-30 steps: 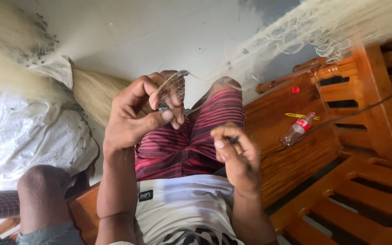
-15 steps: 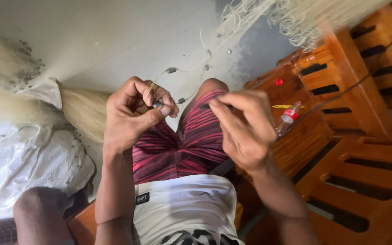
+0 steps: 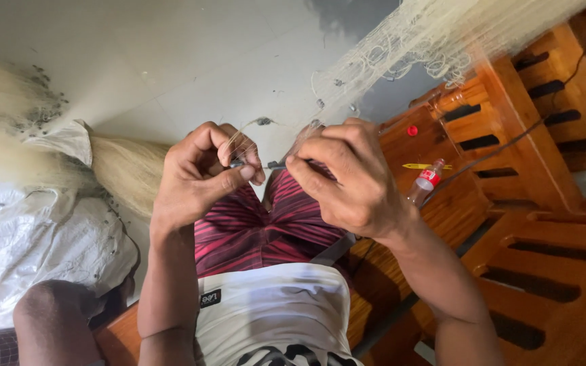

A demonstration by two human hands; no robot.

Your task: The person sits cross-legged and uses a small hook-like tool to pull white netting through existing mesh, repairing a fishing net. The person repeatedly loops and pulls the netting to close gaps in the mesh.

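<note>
My left hand (image 3: 201, 173) and my right hand (image 3: 347, 179) meet above my lap, over red striped shorts (image 3: 266, 227). Both pinch a thin pale line of a fishing net (image 3: 428, 34) with a small dark weight (image 3: 237, 163) between the fingertips. The net's fine mesh stretches up to the upper right, and small dark sinkers (image 3: 263, 121) hang along its edge line. My left thumb and forefinger clamp the weight; my right fingertips hold the line just beside it.
A wooden slatted bench (image 3: 544, 224) fills the right side, with a small plastic bottle (image 3: 426, 181), a red cap (image 3: 412, 130) and a yellow tool (image 3: 423, 166) on it. A white sack (image 3: 35, 244) and a bundle of pale netting (image 3: 120, 169) lie left. Another person's knee (image 3: 52, 318) is at lower left.
My right hand has risen from my lap to meet the left hand at the line. The view has shifted slightly and the hands are now closer together.
</note>
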